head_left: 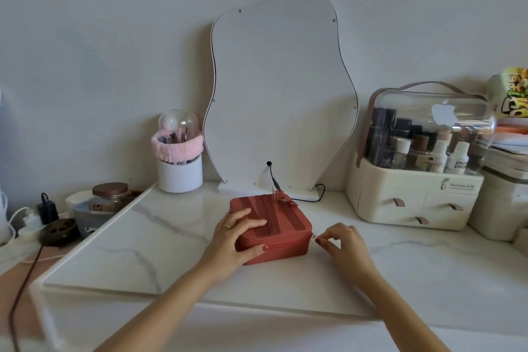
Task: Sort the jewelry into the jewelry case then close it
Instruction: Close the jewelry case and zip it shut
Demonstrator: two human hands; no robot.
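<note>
A square terracotta-red jewelry case [283,220] lies closed on the white marble slab [160,243], with a small bow on the far part of its lid. My left hand [237,233] rests flat on the lid's near left corner, thumb against the front side. My right hand [340,240] is at the case's right front corner, thumb and forefinger pinched on the small metal zipper pull [313,236]. No loose jewelry is visible.
A wavy white mirror back [280,94] stands behind the case with a black cable [311,197]. A brush holder [180,157] is at back left, a cosmetics organizer with drawers [414,180] at right. A jar, chargers and cords sit at far left.
</note>
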